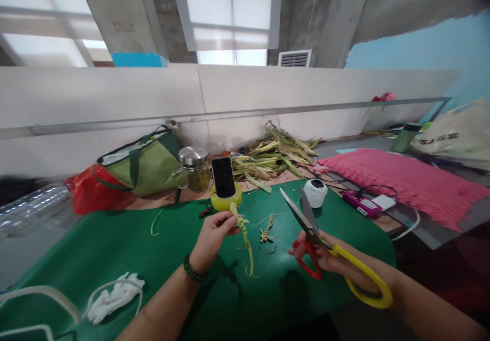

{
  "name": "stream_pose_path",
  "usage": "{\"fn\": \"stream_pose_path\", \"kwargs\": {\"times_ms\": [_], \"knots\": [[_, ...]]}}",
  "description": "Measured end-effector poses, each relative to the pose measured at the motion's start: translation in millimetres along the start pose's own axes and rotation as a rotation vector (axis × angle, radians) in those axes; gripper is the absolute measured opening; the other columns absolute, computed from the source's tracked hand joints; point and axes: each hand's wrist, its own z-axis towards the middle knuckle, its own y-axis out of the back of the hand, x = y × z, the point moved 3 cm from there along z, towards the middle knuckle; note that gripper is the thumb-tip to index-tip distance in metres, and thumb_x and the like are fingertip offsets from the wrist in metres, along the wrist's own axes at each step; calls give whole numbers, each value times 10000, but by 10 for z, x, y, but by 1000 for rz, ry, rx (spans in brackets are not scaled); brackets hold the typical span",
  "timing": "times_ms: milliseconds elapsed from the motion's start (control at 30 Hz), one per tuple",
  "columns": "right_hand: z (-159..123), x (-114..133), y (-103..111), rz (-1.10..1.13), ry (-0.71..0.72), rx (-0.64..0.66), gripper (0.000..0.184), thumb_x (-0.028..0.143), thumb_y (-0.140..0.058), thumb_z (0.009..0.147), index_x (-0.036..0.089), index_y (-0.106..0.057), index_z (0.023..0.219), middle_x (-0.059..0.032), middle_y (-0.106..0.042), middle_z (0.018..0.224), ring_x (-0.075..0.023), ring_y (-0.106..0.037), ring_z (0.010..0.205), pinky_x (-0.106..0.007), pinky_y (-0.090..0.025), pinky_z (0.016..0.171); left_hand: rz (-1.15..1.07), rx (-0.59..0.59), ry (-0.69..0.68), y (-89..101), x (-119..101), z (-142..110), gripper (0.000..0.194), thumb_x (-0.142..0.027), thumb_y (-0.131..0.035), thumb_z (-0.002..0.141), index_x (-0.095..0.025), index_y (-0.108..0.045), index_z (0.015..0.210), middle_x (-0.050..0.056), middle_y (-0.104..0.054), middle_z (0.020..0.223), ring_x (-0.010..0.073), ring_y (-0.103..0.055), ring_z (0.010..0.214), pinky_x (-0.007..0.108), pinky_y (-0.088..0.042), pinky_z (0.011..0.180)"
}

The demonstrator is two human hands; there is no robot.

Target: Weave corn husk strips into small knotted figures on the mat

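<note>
Between its thumb and fingers, my left hand (219, 227) pinches a knotted strip of pale green husk (243, 226), whose thin tail hangs down over the green table. A beaded bracelet circles that wrist. In my right hand (331, 259) is a large pair of scissors (312, 235) with one red and one yellow handle. Their blades are parted and point up and to the left, apart from the husk. A small knotted husk piece (267, 231) lies on the table between the two hands, with green scraps beside it.
Behind the hands stand a phone (223, 177) on a yellow roll (226, 201), a lidded glass jar (193, 170) and a pile of dry husks (275, 152). A white device (315, 193) and purple power strip (362, 203) are right; crumpled white tissue (115, 298) lies front left.
</note>
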Motion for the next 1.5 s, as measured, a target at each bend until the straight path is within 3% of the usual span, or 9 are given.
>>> {"fn": "stream_pose_path", "kwargs": {"times_ms": [233,333,567,833,1100,1233,1500], "knots": [[-35,217,-59,-575,-37,-58,344,482,-549,841,208,-565,1049,-54,-597,921,-186,-551,786,-310,-453,718,-73,7,24,-12,-6,-12,393,-468,-827,520,-124,-697,657,8,-637,629,113,-593,585,237,-530,606],[-13,242,-133,-725,-73,-56,330,465,-520,861,194,-563,1044,-58,-590,889,-181,-530,738,-304,-426,687,-57,17,-13,-29,-38,-39,386,-465,-823,529,-121,-714,666,17,-649,642,122,-598,604,248,-539,618],[82,168,-212,-872,-103,-46,322,458,-513,867,183,-583,1019,-55,-589,814,-189,-526,697,-289,-378,633,26,58,-118,-67,-93,-87,335,-447,-793,581,-123,-713,618,17,-626,641,143,-599,628,264,-558,617],[146,159,-253,-942,-63,-62,323,456,-533,866,192,-584,1044,-67,-615,848,-187,-557,686,-277,-380,613,35,72,-130,-74,-74,-93,299,-422,-784,604,-130,-728,643,23,-639,666,150,-612,633,266,-565,614],[160,122,-250,-1076,99,-143,286,425,-553,868,186,-566,1026,-70,-625,854,-179,-579,688,-270,-410,601,34,78,-88,-79,-68,-99,318,-437,-780,613,-125,-733,656,35,-668,654,141,-606,597,260,-553,602],[159,120,-251,-1176,247,-211,268,425,-563,863,178,-576,965,-66,-609,809,-175,-570,666,-263,-399,570,-22,146,-13,-112,-69,-120,355,-467,-787,601,-124,-742,679,38,-669,677,141,-603,646,252,-547,627],[215,116,-203,-1400,444,-330,318,406,-554,863,146,-577,1045,-80,-611,794,-174,-555,597,-279,-360,533,-120,248,127,-151,-28,-128,345,-438,-813,583,-115,-724,666,27,-636,629,106,-564,573,246,-511,616]]}}
